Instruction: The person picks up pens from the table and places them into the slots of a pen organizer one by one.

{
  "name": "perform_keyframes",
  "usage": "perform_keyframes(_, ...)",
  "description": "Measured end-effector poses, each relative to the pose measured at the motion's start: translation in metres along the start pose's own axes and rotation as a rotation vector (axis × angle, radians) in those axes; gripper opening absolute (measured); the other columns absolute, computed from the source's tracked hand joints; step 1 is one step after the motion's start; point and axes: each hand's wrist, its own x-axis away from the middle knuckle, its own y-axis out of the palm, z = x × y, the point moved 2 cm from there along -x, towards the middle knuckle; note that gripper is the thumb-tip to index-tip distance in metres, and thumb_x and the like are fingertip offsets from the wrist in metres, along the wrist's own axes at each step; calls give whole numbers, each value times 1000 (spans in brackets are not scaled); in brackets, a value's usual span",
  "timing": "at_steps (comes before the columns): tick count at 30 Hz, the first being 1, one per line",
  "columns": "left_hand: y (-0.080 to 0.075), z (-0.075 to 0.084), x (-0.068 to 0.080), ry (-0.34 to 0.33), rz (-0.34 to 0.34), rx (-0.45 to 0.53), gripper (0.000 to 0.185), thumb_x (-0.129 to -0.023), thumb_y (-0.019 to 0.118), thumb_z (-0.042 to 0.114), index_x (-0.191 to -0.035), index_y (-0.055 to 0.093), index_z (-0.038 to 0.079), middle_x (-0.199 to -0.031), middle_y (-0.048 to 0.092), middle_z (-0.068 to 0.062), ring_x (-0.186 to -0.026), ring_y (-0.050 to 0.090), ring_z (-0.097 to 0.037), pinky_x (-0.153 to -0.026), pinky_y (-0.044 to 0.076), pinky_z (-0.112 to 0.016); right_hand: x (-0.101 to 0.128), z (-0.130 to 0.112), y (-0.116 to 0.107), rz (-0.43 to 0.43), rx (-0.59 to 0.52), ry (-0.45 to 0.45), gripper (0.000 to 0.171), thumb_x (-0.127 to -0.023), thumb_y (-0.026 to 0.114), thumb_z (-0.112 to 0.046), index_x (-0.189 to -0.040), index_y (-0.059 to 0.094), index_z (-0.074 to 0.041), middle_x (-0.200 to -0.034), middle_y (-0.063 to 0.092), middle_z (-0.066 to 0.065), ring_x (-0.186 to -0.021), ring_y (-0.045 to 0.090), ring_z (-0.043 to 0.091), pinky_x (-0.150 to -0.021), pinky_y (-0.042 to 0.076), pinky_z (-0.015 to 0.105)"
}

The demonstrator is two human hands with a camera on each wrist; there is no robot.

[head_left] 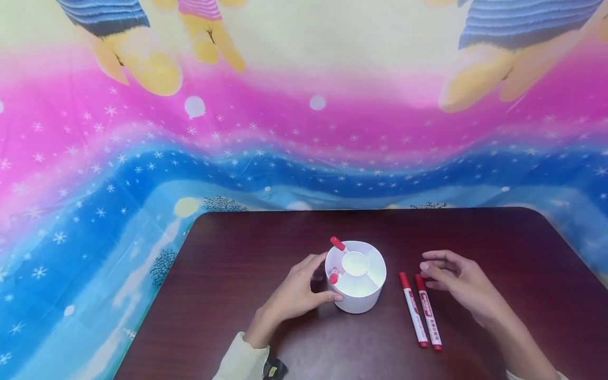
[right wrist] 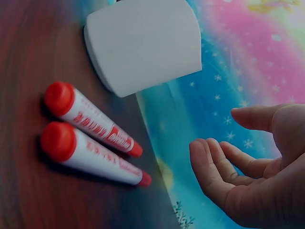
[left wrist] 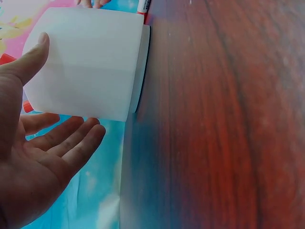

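A white round holder [head_left: 355, 279] with several compartments stands upright on a dark wooden table [head_left: 237, 253]. Two red-capped markers [head_left: 338, 243] [head_left: 334, 277] stick up from its left side. My left hand [head_left: 328, 278] cups the holder from the left, thumb against its near wall and fingers relaxed by its far side. In the left wrist view, the thumb [left wrist: 33, 52] touches the holder [left wrist: 86, 62] while the other fingers [left wrist: 71, 138] stay apart. Two red markers [head_left: 413, 309] [head_left: 429, 311] lie side by side to the holder's right. My right hand [head_left: 427, 266] hovers just right of them, holding nothing.
A bright pink, blue and yellow printed cloth [head_left: 304, 132] hangs behind and beside the table. The table's left edge [head_left: 157, 295] and rounded far corners are in view. Bare wood lies on the left and at the back right [head_left: 499, 237].
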Motion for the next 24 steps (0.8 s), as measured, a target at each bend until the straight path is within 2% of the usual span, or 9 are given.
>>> perform_keyframes(13,0,-2,1,-12,-2,7,96,-84,92,49,-164,45,23,-135,66,2,-121,68,-16,-107,60,-36,7,35,-2,-36,-31,128,56,-106,68,-12,-148,46,17,-122,71,17,-98,74,2,-86,67,30)
perform_keyframes(18,0,-2,1,-21,-3,21,96,-84,92,48,-164,45,23,-141,65,1,-123,68,-16,-106,60,-33,9,44,-3,-48,30,183,60,-105,72,-19,-147,48,16,-126,69,23,-97,74,4,-86,67,31)
perform_keyframes(24,1,-3,0,-26,-5,11,96,-84,92,48,-164,45,22,-138,66,1,-122,69,-18,-106,60,-35,13,51,-3,-63,118,228,64,-100,79,-22,-146,52,13,-121,71,20,-94,74,8,-79,67,31)
